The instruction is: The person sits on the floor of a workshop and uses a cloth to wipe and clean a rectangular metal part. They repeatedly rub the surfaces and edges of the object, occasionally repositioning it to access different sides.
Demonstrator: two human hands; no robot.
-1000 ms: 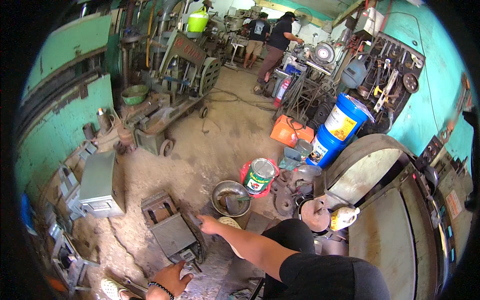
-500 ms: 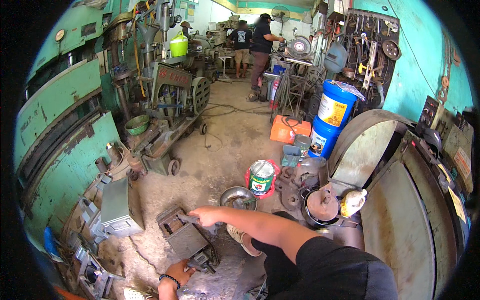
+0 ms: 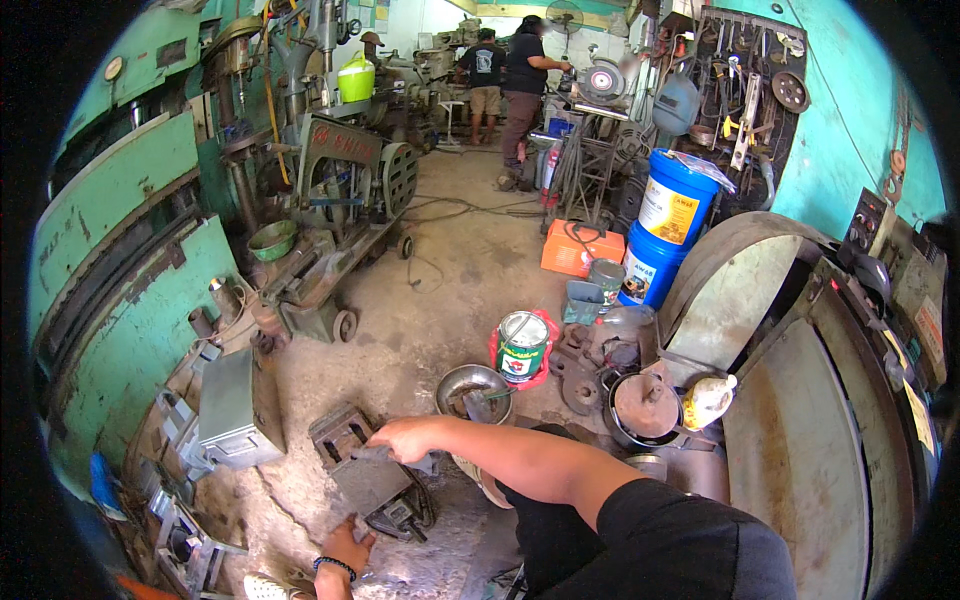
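Note:
A grey metal machine part (image 3: 372,484), box-like with a slotted recess at its far end and a cable along its right side, lies on the floor before me. My right hand (image 3: 405,438) reaches across from the right, its fingers closed on a dark grey rag (image 3: 428,463) that rests over the part's upper face. Close to the part's near left corner is my left hand (image 3: 347,546), wearing a beaded bracelet, fingers apart and nothing visible in them. Whether its fingertips touch the part I cannot tell.
A metal bowl (image 3: 472,382) with a brush-like tool and a paint can (image 3: 523,347) stand beyond. A grey metal box (image 3: 238,408) sits left; a lidded pot (image 3: 643,410) and blue buckets (image 3: 672,215) right. Two people (image 3: 522,85) stand at the back.
My right hand has drawn the rag slightly toward me along the part. My left hand has shifted a little left, its fingers less spread over the near end.

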